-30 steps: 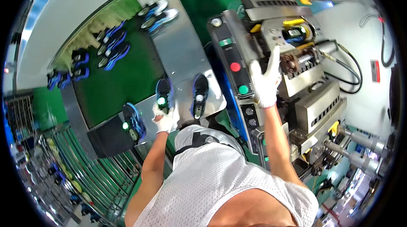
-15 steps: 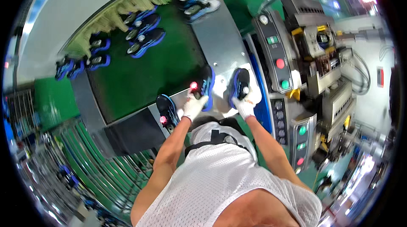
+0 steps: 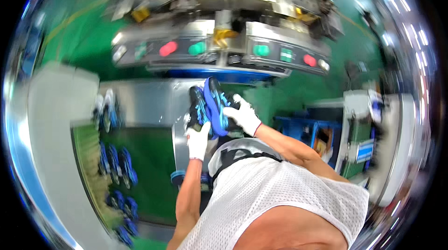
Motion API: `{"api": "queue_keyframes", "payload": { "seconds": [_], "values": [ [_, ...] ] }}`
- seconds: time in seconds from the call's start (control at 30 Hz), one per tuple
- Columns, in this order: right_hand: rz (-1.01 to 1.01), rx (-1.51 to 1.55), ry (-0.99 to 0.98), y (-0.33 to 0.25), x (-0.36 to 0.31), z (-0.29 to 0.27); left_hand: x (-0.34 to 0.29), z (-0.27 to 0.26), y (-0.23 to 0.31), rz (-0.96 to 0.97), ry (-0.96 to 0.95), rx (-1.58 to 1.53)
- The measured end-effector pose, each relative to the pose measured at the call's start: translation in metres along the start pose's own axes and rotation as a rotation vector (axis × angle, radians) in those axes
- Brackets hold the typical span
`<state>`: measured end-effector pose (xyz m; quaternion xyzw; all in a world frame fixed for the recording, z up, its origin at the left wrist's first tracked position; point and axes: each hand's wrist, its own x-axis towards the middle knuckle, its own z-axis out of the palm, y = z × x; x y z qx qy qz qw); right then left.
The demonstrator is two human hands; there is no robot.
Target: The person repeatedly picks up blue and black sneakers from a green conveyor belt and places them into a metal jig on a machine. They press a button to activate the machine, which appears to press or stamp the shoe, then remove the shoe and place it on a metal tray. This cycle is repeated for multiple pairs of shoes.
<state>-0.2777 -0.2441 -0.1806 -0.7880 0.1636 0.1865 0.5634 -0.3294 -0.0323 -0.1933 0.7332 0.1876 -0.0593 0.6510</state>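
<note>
Both my hands wear white gloves and are up in front of my waist. My left hand (image 3: 198, 140) is closed on the heel end of a black and blue sports shoe (image 3: 197, 105). My right hand (image 3: 245, 117) grips a second sports shoe (image 3: 213, 103), tilted so its blue sole faces the first one. The two shoes are side by side, nearly touching, with their toes away from me. Another dark shoe (image 3: 178, 177) lies by my left forearm, partly covered by it. Motion blurs the finer parts.
Ahead stands a metal machine with two control panels (image 3: 163, 48) (image 3: 287, 54) bearing red and green buttons. To the left, a green conveyor belt (image 3: 151, 156) carries several shoes (image 3: 123, 168); a paler pair (image 3: 108, 107) stands on the metal plate (image 3: 140, 93). A blue rack (image 3: 298, 128) is at right.
My view and body have turned right, so the machine now lies ahead and the conveyor at left. The two shoes, apart before, are now brought together in my hands.
</note>
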Motion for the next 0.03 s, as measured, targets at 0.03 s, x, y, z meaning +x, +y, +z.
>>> {"api": "queue_keyframes", "payload": {
  "seconds": [0.03],
  "values": [
    [0.170,0.043,0.034,-0.0082,-0.0158,-0.0212,0.0165,0.0292,0.0100,0.049,-0.117,0.019]
  ]
}}
